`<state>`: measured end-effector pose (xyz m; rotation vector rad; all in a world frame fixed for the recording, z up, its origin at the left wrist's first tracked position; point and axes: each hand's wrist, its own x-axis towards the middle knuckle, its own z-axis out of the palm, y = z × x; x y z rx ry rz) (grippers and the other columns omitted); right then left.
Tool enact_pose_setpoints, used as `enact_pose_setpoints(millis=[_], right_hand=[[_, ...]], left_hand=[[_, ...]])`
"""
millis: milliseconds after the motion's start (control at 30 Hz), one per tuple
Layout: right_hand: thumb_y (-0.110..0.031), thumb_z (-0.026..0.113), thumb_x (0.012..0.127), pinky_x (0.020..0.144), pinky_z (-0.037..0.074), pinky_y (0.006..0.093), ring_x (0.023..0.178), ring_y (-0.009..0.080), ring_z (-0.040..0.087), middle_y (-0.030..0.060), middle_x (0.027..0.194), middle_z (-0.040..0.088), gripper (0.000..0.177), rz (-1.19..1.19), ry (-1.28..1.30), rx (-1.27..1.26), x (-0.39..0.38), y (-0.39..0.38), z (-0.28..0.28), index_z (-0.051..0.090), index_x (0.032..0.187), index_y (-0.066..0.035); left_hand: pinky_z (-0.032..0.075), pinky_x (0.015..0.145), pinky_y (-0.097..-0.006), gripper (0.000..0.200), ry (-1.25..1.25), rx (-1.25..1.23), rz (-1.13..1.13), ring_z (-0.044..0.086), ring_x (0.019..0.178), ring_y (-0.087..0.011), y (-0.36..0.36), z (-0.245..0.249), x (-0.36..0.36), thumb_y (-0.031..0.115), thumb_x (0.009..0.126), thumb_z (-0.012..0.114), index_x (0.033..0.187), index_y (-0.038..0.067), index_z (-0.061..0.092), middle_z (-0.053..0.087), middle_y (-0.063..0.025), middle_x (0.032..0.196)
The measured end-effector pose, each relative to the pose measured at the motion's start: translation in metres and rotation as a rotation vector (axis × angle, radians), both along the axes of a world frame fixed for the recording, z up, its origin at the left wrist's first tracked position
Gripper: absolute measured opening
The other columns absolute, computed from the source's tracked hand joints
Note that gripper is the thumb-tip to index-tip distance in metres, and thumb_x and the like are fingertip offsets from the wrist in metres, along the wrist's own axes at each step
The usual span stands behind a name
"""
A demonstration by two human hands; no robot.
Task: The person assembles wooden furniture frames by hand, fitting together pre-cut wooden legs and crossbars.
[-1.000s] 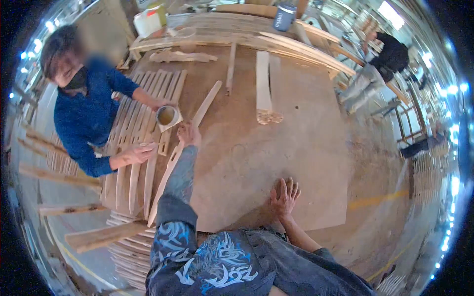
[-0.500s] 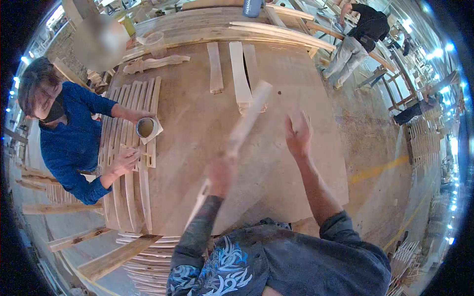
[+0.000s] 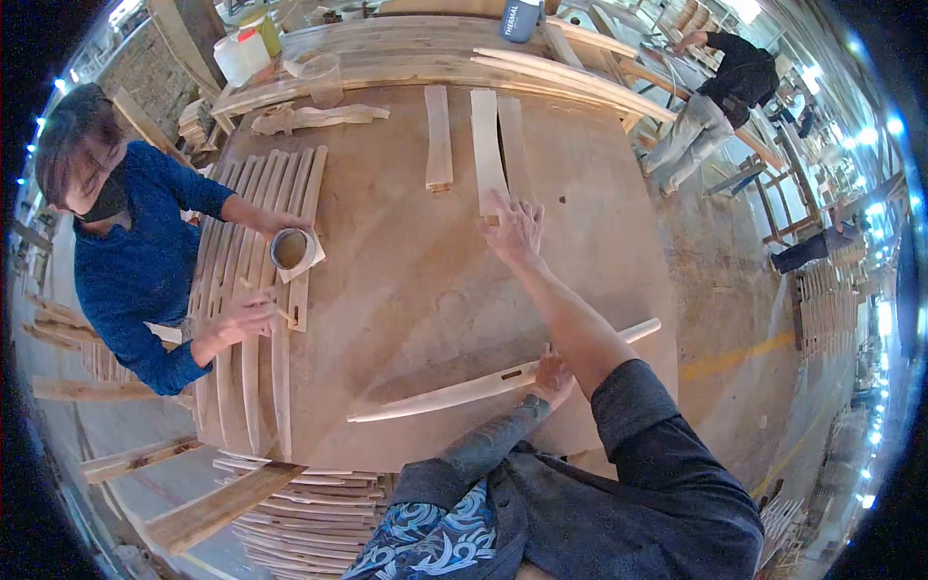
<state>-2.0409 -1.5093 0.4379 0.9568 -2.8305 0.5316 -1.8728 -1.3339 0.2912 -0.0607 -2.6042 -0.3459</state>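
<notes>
My left hand (image 3: 553,378) is closed round a long, slightly curved wooden rail (image 3: 440,397) with a slot in it. The rail lies aslant, low over or on the near part of the table (image 3: 387,280), and my right forearm crosses above it. Farther out, my right hand (image 3: 515,232) has its fingers bent over the near end of a pale wooden slat (image 3: 486,145). Beside that slat lies a darker wooden slat (image 3: 514,145), and left of them is a shorter wooden piece (image 3: 438,140).
At left a co-worker (image 3: 135,242) holds a cup (image 3: 292,249) of brownish liquid over a row of slotted rails (image 3: 256,208). Stacked wooden pieces (image 3: 300,522) lie below the near edge. A blue bottle (image 3: 520,21) stands at the back; another person (image 3: 720,87) works at far right.
My left hand has brought the rail down and nearer, turning it from steep to nearly crosswise. My right hand, open in the air before, has moved left and forward onto the slat's end.
</notes>
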Motion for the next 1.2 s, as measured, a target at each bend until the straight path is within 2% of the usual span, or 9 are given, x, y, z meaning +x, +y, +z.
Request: enact_pose_setpoints(millis=[67,133,500,633,733,900,967,1100,1200], right_hand=[[-0.041,0.072,0.076,0.107,0.029,0.0467,0.119,0.0343,0.052,0.0131,0.122,0.062,0.062,-0.071,0.021,0.017,0.002,0.003,-0.003,0.055,0.132,-0.02],[-0.04,0.071,0.076,0.106,0.031,0.0466,0.116,0.0332,0.055,0.0126,0.118,0.064,0.057,-0.053,0.038,-0.048,0.011,0.016,0.011,0.058,0.128,-0.019],[-0.027,0.08,0.068,0.076,0.053,0.036,0.084,0.0282,0.065,0.007,0.091,0.071,0.038,0.118,0.395,-0.468,0.093,0.127,0.24,0.07,0.102,-0.014],[-0.031,0.084,0.067,0.075,0.054,0.0319,0.084,0.026,0.067,0.0089,0.101,0.07,0.055,0.228,0.231,-0.526,0.116,0.15,0.274,0.066,0.114,-0.01],[-0.038,0.084,0.07,0.078,0.053,0.0333,0.091,0.0241,0.067,0.0111,0.117,0.066,0.07,0.3,-0.098,-0.838,0.105,0.172,0.255,0.058,0.127,-0.005],[-0.019,0.08,0.078,0.083,0.05,0.0316,0.101,0.0158,0.061,0.0088,0.12,0.064,0.042,0.391,-0.355,0.129,0.102,0.194,0.156,0.066,0.113,-0.003],[-0.021,0.077,0.08,0.082,0.052,0.0356,0.088,0.021,0.066,0.0138,0.104,0.07,0.049,0.36,-0.826,-0.021,0.121,0.179,0.129,0.061,0.122,-0.001],[-0.016,0.073,0.084,0.08,0.053,0.0345,0.09,0.019,0.067,0.0147,0.097,0.071,0.032,0.404,-0.865,-0.225,0.116,0.184,0.084,0.064,0.112,-0.001],[-0.011,0.07,0.086,0.08,0.053,0.0315,0.089,0.017,0.068,0.0121,0.095,0.071,0.024,0.341,-0.759,-0.183,0.118,0.188,0.084,0.065,0.106,0.003]], left_hand=[[0.042,0.083,-0.052,0.037,0.024,-0.194,0.063,0.057,0.1,-0.0349,-0.012,0.013,-0.006,0.018,0.078,0.059,0.113,0.01,0.063,0.06,-0.0157,0.102],[0.043,0.084,-0.0502,0.047,-0.45,0.617,-0.016,0.057,0.102,-0.0358,-0.043,0.073,0.02,0.024,0.077,0.065,0.12,0.007,0.06,0.062,-0.0166,0.108],[0.049,0.078,-0.0462,0.083,0.448,0.466,0.13,0.06,0.097,-0.0352,-0.199,0.277,-0.001,0.03,0.072,0.081,0.14,0.003,0.04,0.06,-0.0184,0.114],[0.05,0.06,-0.0363,0.057,0.16,0.527,-0.03,0.064,0.068,-0.0237,-0.196,0.303,0.003,0.029,0.072,0.082,0.119,0.004,0.06,0.067,-0.0118,0.091],[0.047,0.054,-0.0307,0.041,0.02,0.684,-0.147,0.06,0.057,-0.0165,-0.19,0.317,0.021,0.028,0.073,0.082,0.103,0.004,0.069,0.067,-0.0086,0.076],[0.043,0.053,-0.0231,0.027,-0.133,0.881,-0.269,0.051,0.059,-0.0019,-0.193,0.329,0.034,0.024,0.08,0.079,0.101,0.008,0.074,0.069,0.0012,0.075],[0.042,0.054,-0.022,0.031,-0.129,0.873,-0.337,0.051,0.059,-0.0042,-0.19,0.321,0.031,0.024,0.08,0.078,0.106,0.007,0.071,0.067,0.0022,0.076],[0.051,0.06,-0.0301,0.053,0.1,0.97,-0.2,0.062,0.066,-0.0165,-0.181,0.296,0.045,0.038,0.075,0.079,0.113,0.005,0.064,0.068,-0.0133,0.093],[0.048,0.064,-0.0263,0.048,-0.02,0.921,0.111,0.059,0.079,-0.0119,-0.185,0.226,0.08,0.03,0.078,0.08,0.118,0.007,0.065,0.067,-0.0063,0.104]])
